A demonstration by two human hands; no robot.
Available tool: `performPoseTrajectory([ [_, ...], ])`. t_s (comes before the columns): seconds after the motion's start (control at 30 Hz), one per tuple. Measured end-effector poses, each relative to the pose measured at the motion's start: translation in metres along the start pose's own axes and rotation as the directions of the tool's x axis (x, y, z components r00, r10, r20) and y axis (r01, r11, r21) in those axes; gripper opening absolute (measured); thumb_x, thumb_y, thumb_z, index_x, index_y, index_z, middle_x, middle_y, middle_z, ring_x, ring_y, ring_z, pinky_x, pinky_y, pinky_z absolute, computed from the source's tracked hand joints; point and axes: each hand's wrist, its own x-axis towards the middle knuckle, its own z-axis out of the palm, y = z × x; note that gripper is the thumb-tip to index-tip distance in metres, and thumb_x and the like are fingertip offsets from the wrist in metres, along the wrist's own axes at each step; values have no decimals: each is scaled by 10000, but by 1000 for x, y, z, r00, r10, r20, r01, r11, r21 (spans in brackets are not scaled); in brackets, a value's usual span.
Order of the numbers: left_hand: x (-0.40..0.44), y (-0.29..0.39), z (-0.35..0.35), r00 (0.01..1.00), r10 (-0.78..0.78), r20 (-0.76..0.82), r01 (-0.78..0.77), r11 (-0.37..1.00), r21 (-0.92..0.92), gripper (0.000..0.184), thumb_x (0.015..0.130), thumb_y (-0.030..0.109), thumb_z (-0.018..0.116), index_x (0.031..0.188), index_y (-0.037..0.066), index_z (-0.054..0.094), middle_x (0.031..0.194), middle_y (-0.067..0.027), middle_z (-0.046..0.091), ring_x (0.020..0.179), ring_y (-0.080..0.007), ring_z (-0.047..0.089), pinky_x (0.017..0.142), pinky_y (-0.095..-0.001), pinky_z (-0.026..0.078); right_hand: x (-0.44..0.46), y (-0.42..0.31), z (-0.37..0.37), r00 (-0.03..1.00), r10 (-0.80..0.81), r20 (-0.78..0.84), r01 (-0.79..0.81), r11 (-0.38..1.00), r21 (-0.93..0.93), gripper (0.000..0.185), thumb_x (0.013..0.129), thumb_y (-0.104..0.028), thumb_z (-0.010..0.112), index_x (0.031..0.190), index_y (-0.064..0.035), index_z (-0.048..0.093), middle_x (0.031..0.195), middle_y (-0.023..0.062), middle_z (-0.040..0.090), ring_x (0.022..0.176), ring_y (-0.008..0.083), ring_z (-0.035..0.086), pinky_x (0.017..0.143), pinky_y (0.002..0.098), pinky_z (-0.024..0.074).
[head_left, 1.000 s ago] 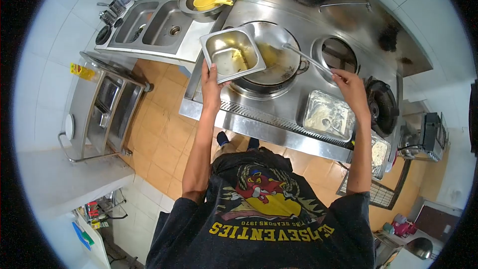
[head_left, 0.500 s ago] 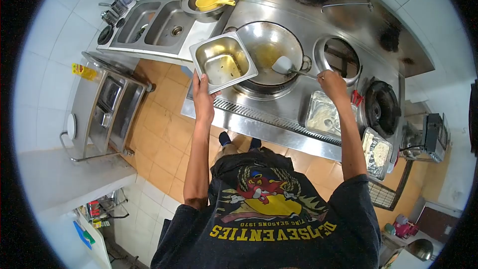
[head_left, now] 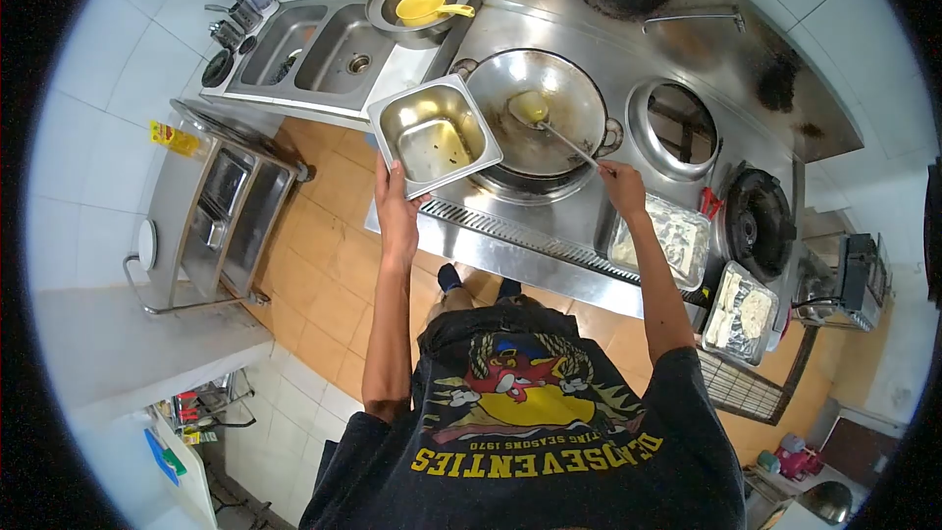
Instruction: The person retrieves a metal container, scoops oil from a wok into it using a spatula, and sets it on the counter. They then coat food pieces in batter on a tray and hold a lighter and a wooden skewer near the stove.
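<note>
My left hand point(head_left: 396, 216) grips the near edge of a square steel container point(head_left: 430, 132), tilted so its inside shows some yellowish liquid and dark bits. The container is held beside the left rim of a wok point(head_left: 574, 88) on the stove. Closed round the handle of a spatula point(head_left: 569, 142) is my right hand point(head_left: 620, 185), at the wok's right front. The spatula's blade rests low inside the wok, with yellowish liquid around it.
Two trays with pale batter-like food, one on the stove point(head_left: 662, 240) and one at its right end point(head_left: 741, 314), lie near a black burner point(head_left: 756, 224). A double sink point(head_left: 339, 54), a bowl with a yellow ladle point(head_left: 422, 7) and a trolley point(head_left: 221, 216) are at left.
The spatula has gone from the wok's right side to its middle, and my right hand has moved left with it. My left hand has brought the container slightly left and lower.
</note>
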Motion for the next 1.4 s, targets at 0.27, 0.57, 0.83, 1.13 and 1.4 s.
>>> performPoseTrajectory([
  [0.27, 13, -13, 0, 999, -12, 49, 11, 1000, 7, 504, 960, 317, 433, 1399, 107, 301, 1175, -38, 520, 898, -106, 561, 656, -253, 451, -2, -22, -52, 998, -57, -39, 55, 997, -47, 209, 845, -238, 611, 1012, -137, 683, 811, 159, 655, 752, 320, 638, 677, 388, 478],
  [0.57, 22, -17, 23, 996, -49, 75, 49, 999, 6, 485, 951, 284, 454, 1382, 108, 318, 1162, -11, 535, 904, -101, 560, 695, -261, 448, -12, -45, -115, 998, -53, -33, 49, 994, -101, 236, 851, -243, 599, 1004, -84, 680, 821, 177, 652, 719, 312, 635, 658, 367, 473],
  [0.83, 28, -19, 44, 994, -47, 97, 42, 998, 57, 466, 954, 282, 447, 1383, 146, 328, 1157, -17, 538, 883, -106, 568, 645, -249, 462, -25, -78, -164, 999, -45, -3, 45, 995, -90, 249, 848, -218, 602, 1009, -39, 666, 866, 192, 650, 748, 305, 646, 688, 346, 475],
  [1.13, 39, -33, 59, 990, -65, 124, 59, 997, 53, 459, 962, 280, 428, 1388, 147, 320, 1121, -46, 551, 877, -120, 583, 613, -243, 489, -43, -125, -209, 995, -101, -12, 100, 992, -71, 249, 859, -194, 594, 1025, -20, 659, 790, 145, 650, 689, 201, 585, 648, 305, 445],
  [1.4, 39, -30, 69, 985, -79, 155, 71, 996, 60, 467, 956, 304, 443, 1387, 161, 332, 1144, -29, 541, 906, -129, 559, 662, -279, 462, -44, -149, -200, 974, -221, 49, 225, 965, -133, 217, 839, -174, 604, 988, -31, 670, 863, 186, 652, 740, 294, 646, 674, 340, 474],
])
